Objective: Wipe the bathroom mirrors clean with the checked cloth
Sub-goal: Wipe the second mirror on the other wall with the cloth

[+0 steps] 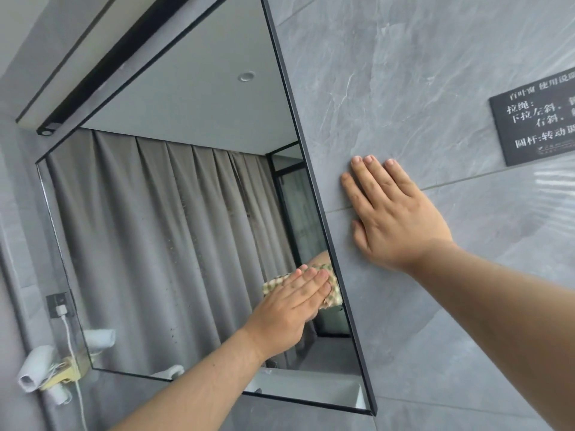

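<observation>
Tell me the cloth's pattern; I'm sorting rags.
The checked cloth is green-and-cream check, pressed under the left hand in the head view.

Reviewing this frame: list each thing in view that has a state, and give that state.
Left hand: fingers straight, pressing the checked cloth to the mirror.
Checked cloth: bunched under the fingers, near the mirror's right edge.
Right hand: flat on the tile wall.
Mirror: specks visible.
Charger: plugged in.
</observation>
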### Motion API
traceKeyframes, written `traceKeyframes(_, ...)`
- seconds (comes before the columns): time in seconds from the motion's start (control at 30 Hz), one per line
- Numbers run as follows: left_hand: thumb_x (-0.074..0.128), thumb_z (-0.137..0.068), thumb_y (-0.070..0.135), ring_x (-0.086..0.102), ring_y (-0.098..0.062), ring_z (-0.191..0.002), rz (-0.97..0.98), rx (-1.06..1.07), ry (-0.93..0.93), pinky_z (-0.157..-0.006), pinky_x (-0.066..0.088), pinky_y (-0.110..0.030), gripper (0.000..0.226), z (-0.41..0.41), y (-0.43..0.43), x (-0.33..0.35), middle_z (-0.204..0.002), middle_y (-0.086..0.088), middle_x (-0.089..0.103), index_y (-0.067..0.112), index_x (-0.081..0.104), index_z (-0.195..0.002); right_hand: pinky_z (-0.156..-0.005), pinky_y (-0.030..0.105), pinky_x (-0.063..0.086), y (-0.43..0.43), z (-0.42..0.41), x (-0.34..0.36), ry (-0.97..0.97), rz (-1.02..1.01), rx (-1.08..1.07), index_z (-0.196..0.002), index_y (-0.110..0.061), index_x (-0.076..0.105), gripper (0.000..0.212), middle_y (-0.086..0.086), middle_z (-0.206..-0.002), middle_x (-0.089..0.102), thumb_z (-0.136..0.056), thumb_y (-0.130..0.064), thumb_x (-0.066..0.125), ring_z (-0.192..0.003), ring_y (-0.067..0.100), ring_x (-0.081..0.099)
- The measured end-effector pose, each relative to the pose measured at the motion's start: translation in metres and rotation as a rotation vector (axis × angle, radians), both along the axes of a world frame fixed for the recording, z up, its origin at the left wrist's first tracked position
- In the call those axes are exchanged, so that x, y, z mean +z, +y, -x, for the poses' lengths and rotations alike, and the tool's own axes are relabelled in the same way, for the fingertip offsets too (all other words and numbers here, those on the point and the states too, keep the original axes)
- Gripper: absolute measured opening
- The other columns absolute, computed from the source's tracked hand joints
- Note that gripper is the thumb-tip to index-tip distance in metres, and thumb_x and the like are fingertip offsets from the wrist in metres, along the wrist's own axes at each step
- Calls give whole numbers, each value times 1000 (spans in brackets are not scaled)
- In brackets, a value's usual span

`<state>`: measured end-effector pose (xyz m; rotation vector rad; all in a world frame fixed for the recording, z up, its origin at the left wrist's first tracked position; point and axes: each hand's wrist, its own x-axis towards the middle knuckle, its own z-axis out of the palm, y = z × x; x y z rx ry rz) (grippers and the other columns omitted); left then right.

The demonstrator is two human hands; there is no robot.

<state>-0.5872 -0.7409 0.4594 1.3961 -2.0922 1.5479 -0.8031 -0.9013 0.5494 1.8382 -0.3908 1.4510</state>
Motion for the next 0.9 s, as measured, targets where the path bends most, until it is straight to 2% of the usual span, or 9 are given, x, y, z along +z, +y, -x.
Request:
traceKeyframes(0.07,39,-99,1,7,-16,-153,58,67,143,-125,12,-39,71,3,-1,21,-167,4,5,22,7,-159,-121,53,19,0,-1,0,-1,-1,-4,-150,2,35,69,26,-156,30,-90,-32,40,-145,41,29)
traceKeyframes(0.13,24,-104,7,0,-14,-153,187,111,324,-125,11,-40,57,14,-6,58,-166,2,5,23,10,-156,-121,53,19,1,-1,-1,-2,-3,1,-150,2,35,69,26,-156,30,-90,-32,39,-145,41,29)
traceKeyframes(0.2,24,-102,6,6,-16,-152,310,74,468,-125,4,-33,52,21,-13,108,-162,-4,17,15,18,-153,-121,54,20,2,0,0,-4,-3,4,-149,2,35,69,26,-156,31,-90,-32,38,-145,41,30)
traceKeyframes(0.3,30,-97,-2,19,-24,-151,490,42,660,-125,7,-33,53,17,-12,189,-160,-14,26,-1,32,-151,-120,54,21,2,0,0,-4,-2,-4,-149,2,36,69,27,-156,31,-89,-32,39,-145,41,31)
traceKeyframes(0.43,27,-100,1,9,-16,-153,535,106,842,-124,6,-29,57,3,-1,241,-166,-2,16,11,29,-156,-120,53,21,2,-1,0,-7,-2,-1,-148,2,38,68,26,-155,33,-89,-31,39,-144,41,32)
traceKeyframes(0.6,27,-98,4,12,-15,-151,462,45,703,-124,1,-25,56,21,-7,191,-164,-8,20,5,28,-154,-121,53,21,2,-1,0,-18,4,-10,-148,2,39,67,26,-155,33,-90,-32,38,-144,41,32)
traceKeyframes(0.73,22,-102,18,19,-30,-151,370,56,570,-125,10,-38,52,20,-9,99,-158,-18,30,1,32,-151,-121,52,20,2,-1,0,-17,5,-11,-148,2,38,67,26,-155,33,-91,-32,37,-144,41,32)
traceKeyframes(0.8,26,-104,10,8,-22,-154,241,117,446,-125,3,-34,51,12,-5,50,-163,-12,20,12,22,-154,-121,52,19,1,-2,0,-16,6,-9,-148,2,38,67,26,-155,33,-91,-32,37,-144,41,32)
traceKeyframes(0.9,31,-91,-4,-9,-19,-153,99,228,247,-123,-7,-32,79,7,6,-21,-167,-5,-9,18,-3,-159,-121,53,18,1,-2,0,-11,5,-13,-148,2,37,66,26,-155,32,-91,-33,36,-144,41,32)
